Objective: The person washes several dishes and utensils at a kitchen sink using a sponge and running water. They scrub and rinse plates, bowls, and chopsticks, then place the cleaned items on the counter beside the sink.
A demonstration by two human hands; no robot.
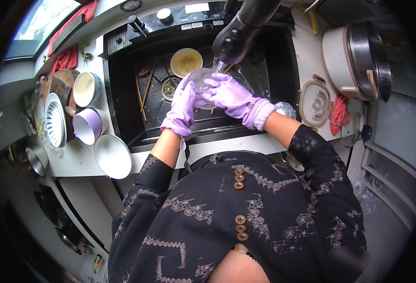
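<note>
Both my hands wear purple rubber gloves over the black sink (208, 128). My left hand (182, 108) grips the left side of a clear glass bowl (200, 79). At the bowl's right side is my right hand (227, 94), its fingers on the rim and inside. Water runs from the dark faucet (229, 44) onto the bowl. Just behind it sits a bowl with yellow residue (186, 62). Left of the glass bowl are the drain strainer (169, 88), holding food scraps, and wooden chopsticks (148, 86).
Left on the counter stand a cream bowl (84, 90), a purple bowl (87, 126), a white bowl (113, 156), stacked plates (55, 120) and a wooden board (66, 76). On the right are a plastic lid (314, 103), a red cloth (339, 115) and a large pot (362, 60).
</note>
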